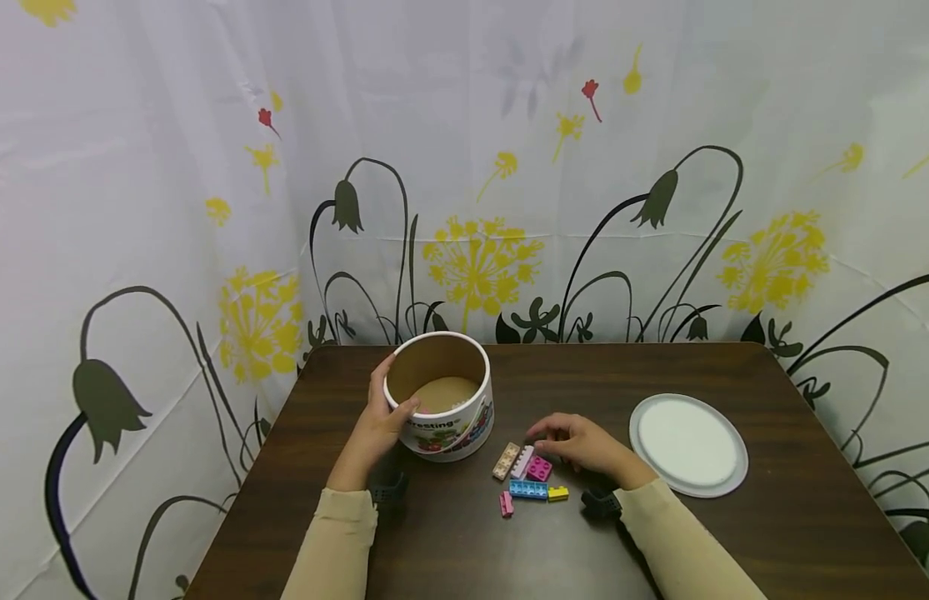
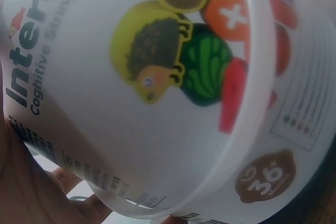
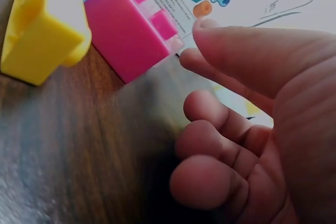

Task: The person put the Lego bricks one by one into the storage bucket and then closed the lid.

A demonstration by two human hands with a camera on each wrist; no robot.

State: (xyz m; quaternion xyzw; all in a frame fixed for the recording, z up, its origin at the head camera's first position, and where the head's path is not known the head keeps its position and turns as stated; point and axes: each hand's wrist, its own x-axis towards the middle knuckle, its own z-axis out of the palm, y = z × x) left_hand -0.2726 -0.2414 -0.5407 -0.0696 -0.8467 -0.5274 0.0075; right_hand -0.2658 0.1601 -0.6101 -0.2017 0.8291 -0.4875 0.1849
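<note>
My left hand (image 1: 377,427) grips a white round bucket (image 1: 452,437) at its left side, thumb over the rim. The bucket tips toward me, and printed fruit and a hedgehog show on its wall in the left wrist view. Just right of it, my right hand (image 1: 580,442) hovers by several toy building blocks, its fingers loosely bent with nothing between them. Nearest its fingertips are a pale pink block (image 1: 522,461) and a magenta block (image 3: 128,30). Beside these lie a tan block (image 1: 506,461), a blue block (image 1: 528,489), a yellow block (image 3: 44,30) and a small pink block (image 1: 506,504).
A round white lid (image 1: 689,446) lies flat on the dark wooden table (image 1: 569,550), to the right of my right hand. Behind the table's far edge hangs a white curtain (image 1: 449,100) with printed flowers. Dark straps circle both wrists.
</note>
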